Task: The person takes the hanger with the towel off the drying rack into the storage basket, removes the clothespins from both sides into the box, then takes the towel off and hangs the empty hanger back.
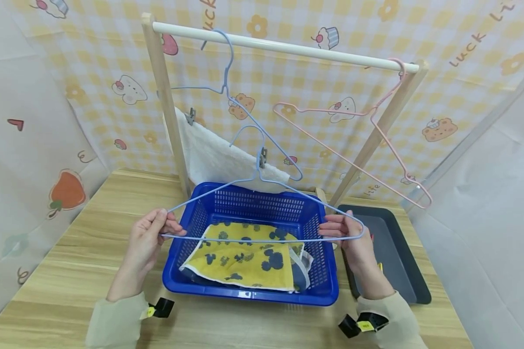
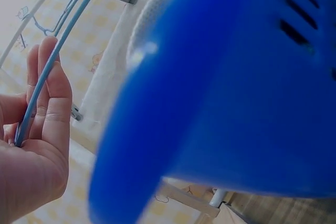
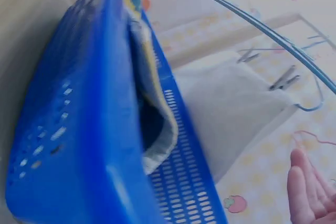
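A light blue wire hanger (image 1: pixel 253 241) is held level over the blue plastic basket (image 1: pixel 332 293). My left hand (image 1: pixel 146 237) pinches its left corner between thumb and fingers. At the right corner, my right hand (image 1: pixel 353 237) holds the wire, its fingers pointing inward and fairly straight. In the left wrist view the wire runs across the left hand (image 2: pixel 47 114). Inside the basket lies a folded yellow cloth (image 1: pixel 244 264) with dark mouse-head prints; a grey-and-white edge shows at its right.
Behind stands a wooden rack with a white rail (image 1: pixel 288 46). On it hang another blue hanger (image 1: pixel 266 131), with a white towel (image 1: pixel 218 155) clipped below, and a pink hanger (image 1: pixel 332 150). A dark grey tray (image 1: pixel 401 257) sits right of the basket, partly behind the right forearm.
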A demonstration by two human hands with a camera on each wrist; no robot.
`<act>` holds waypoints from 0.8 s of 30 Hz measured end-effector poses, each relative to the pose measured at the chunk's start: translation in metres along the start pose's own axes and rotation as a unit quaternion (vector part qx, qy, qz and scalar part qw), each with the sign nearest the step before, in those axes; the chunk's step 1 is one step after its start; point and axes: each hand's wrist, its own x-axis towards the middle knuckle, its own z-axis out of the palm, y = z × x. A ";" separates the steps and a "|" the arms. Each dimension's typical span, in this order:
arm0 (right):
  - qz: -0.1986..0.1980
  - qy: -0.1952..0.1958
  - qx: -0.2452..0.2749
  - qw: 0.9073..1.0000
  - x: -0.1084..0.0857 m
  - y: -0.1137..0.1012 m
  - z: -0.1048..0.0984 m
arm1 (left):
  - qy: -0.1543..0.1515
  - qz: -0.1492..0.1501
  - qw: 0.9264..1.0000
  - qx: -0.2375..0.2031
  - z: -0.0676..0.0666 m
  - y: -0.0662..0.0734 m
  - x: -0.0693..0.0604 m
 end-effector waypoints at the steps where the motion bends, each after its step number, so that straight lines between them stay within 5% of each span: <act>1: -0.008 -0.011 0.028 1.000 -0.001 -0.002 -0.002 | 0.000 0.000 1.000 -0.002 0.000 0.000 0.000; 7: -0.052 -0.050 0.148 0.986 -0.005 -0.010 -0.007 | -0.002 -0.002 1.000 -0.003 -0.001 0.003 0.000; 13: -0.089 -0.026 0.032 0.995 -0.007 -0.013 -0.007 | 0.002 -0.006 1.000 0.015 -0.002 0.003 -0.001; 17: -0.106 -0.026 -0.037 0.993 -0.009 -0.014 -0.005 | 0.001 -0.014 1.000 0.019 -0.002 0.002 -0.001; 24: -0.118 0.029 -0.056 0.991 -0.016 -0.017 -0.005 | -0.073 -0.058 0.994 0.057 -0.006 -0.002 -0.001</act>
